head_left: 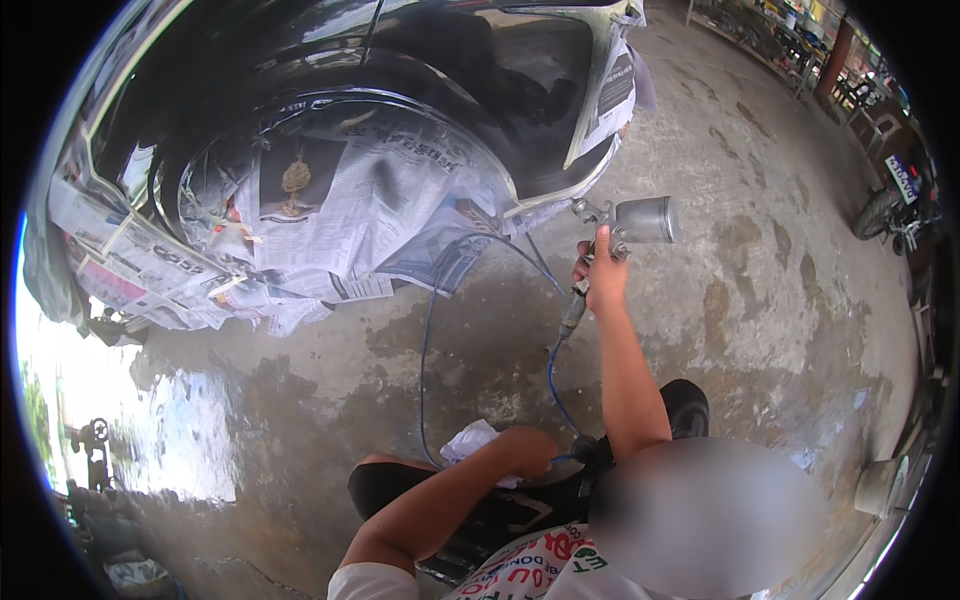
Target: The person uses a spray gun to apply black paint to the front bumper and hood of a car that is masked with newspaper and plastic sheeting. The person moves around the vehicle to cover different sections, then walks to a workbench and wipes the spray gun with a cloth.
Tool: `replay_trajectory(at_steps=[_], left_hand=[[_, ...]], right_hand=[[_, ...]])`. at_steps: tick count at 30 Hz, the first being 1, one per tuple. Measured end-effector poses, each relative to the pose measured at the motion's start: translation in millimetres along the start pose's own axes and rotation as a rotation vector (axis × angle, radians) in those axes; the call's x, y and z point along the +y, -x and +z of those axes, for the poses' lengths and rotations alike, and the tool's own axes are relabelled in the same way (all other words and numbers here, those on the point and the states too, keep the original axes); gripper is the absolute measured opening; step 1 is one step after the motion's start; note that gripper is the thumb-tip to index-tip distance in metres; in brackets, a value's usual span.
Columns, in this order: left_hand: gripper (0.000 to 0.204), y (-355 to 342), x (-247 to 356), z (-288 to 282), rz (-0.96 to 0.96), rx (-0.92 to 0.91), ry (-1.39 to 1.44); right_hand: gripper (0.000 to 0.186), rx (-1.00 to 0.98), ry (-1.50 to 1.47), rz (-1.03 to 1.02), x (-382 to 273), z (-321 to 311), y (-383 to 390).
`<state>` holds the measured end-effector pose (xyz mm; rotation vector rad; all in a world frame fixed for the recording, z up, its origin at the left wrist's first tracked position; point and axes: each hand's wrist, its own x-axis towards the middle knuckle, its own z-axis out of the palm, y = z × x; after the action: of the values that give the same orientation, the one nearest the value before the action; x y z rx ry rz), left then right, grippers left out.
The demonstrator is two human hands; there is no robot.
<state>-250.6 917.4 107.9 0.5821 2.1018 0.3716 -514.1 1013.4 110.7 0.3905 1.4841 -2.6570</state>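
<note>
- Your right hand [604, 272] has its fingers wrapped round the spray gun [628, 221], blue hose [553, 376] trailing below them
- Left hand [532, 452]: fingers look curled, can't tell if they're gripping; white cloth [470, 440] right beside
- Printed newspaper [375, 215] left of your right fingers; colourful lettering on your shirt [520, 570], below the left

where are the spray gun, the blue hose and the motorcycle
Spray gun [644, 220]: head view, on the side of its metal cup.
Blue hose [551, 376]: head view, on the stretch just below the gun.
Motorcycle [877, 212]: head view, far right, on its wheel.
</note>
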Motion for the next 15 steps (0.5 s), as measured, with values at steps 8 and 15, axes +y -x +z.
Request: replay_trajectory(at_steps=[8,15], left_hand=[[0.026,0.7,-1.5,11.0,0.027,0.044,0.028],[0.029,-1.1,0.8,11.5,0.003,0.006,-0.027]], right_hand=[[0.041,0.061,0.279,0.008,60.6,-22.0,-27.7],[0.034,0.029,0.271,-0.097,47.2,4.4,-4.6]])
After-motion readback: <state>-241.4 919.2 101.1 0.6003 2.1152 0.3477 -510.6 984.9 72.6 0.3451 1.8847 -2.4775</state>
